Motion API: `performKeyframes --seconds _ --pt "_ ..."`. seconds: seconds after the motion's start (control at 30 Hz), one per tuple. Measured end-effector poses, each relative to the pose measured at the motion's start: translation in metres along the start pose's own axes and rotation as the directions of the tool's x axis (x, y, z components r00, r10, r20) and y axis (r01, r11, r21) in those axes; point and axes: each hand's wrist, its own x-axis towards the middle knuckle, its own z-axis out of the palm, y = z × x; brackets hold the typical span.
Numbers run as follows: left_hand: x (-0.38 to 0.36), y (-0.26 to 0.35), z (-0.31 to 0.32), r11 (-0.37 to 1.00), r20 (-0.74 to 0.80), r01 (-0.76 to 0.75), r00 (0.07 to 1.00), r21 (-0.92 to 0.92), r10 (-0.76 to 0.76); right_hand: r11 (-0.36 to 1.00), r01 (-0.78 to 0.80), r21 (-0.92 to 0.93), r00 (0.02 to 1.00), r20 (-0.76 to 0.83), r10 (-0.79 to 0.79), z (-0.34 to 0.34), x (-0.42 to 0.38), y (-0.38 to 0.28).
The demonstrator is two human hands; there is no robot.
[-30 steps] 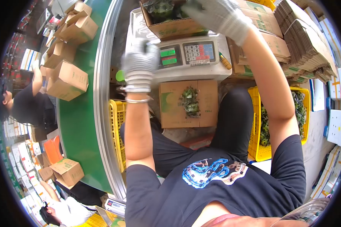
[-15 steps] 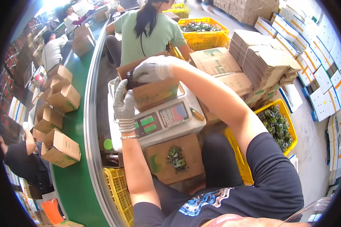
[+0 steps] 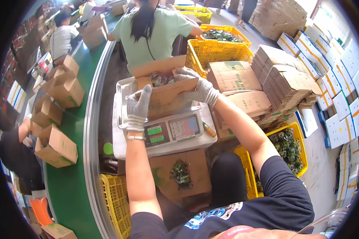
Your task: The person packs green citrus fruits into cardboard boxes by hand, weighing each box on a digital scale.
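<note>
Brown cardboard box (image 3: 167,97) of dark greens sits on the grey digital scale (image 3: 163,135); I see my gloved left hand (image 3: 139,107) and right hand (image 3: 199,87) clasping its sides.

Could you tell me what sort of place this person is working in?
Most likely a produce packing house. A carton of dark greens sits on a digital scale under both gloved hands, open cartons ride a green conveyor belt, and yellow crates of greens stand beside flat box stacks.
</note>
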Motion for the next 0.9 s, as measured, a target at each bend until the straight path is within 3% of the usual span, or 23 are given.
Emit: performKeyframes --seconds 0.03,0.13,0.2,0.27,0.33,0.37,0.4,0.47,0.53,0.6,0.63,0.73,0.77,0.83,0.87,0.9 --pt "0.002 0.001 -0.004 0.996 -0.006 0.072 0.997 0.062 -0.071 1.000 -0.012 0.009 1.000 0.014 0.012 -0.003 0.002 -0.005" --pt "0.000 -0.007 0.016 0.974 -0.261 -0.175 0.956 -0.145 0.133 1.000 -0.001 0.007 0.994 0.110 0.000 -0.017 0.001 -0.020" --pt "-0.001 -0.010 0.019 0.933 -0.290 -0.209 0.949 -0.292 0.121 0.999 -0.014 -0.035 0.999 0.052 0.016 -0.012 -0.013 -0.010" --pt "0.000 -0.021 0.012 0.901 -0.309 -0.219 0.946 -0.374 0.102 0.924 -0.295 0.244 0.956 0.068 0.287 -0.004 -0.024 -0.001" --pt "0.000 -0.028 0.007 0.856 -0.319 -0.235 0.944 -0.461 0.087 0.891 -0.438 0.122 0.875 0.286 0.391 0.009 -0.027 0.025" --pt "-0.005 -0.019 0.006 0.827 -0.304 -0.170 0.953 -0.537 -0.002 0.878 -0.476 0.048 0.813 0.405 0.418 0.014 -0.026 0.035" --pt "-0.008 -0.018 0.006 0.830 -0.328 -0.212 0.944 -0.516 0.037 0.888 -0.459 -0.022 0.777 0.475 0.413 0.017 -0.022 0.042" --pt "-0.010 -0.021 -0.004 0.840 -0.394 -0.298 0.912 -0.453 0.112 0.924 -0.377 -0.068 0.799 0.481 0.362 0.013 -0.017 0.040" --pt "-0.006 -0.048 -0.012 0.695 -0.411 -0.307 0.912 -0.650 0.018 0.955 -0.295 -0.031 0.870 0.405 0.282 0.011 -0.012 0.023" --pt "-0.034 -0.017 -0.032 0.809 -0.508 -0.320 0.861 -0.493 0.031 0.976 -0.209 0.057 0.928 0.325 0.180 0.014 -0.006 -0.006" --pt "-0.056 0.018 -0.044 0.698 -0.452 -0.317 0.892 -0.643 -0.012 0.979 -0.164 0.117 0.947 0.297 0.123 0.020 -0.003 -0.026" --pt "-0.085 0.040 -0.091 0.845 -0.607 -0.481 0.751 -0.233 0.260 0.956 -0.060 0.288 0.963 0.268 -0.020 0.055 0.001 -0.114" --pt "-0.104 0.053 -0.108 0.870 -0.662 -0.486 0.681 -0.088 0.314 0.938 -0.075 0.338 0.944 0.326 -0.042 0.066 0.001 -0.151" --pt "-0.143 0.081 -0.142 0.888 -0.749 -0.413 0.520 0.201 0.411 0.865 -0.131 0.485 0.929 0.365 -0.064 0.108 -0.002 -0.216" --pt "-0.163 0.087 -0.162 0.897 -0.760 -0.219 0.477 0.384 0.442 0.798 -0.165 0.579 0.934 0.351 -0.062 0.134 -0.003 -0.243" --pt "-0.179 0.085 -0.185 0.848 -0.737 -0.131 0.439 0.514 0.514 0.658 -0.145 0.739 0.927 0.334 -0.171 0.148 0.003 -0.271"
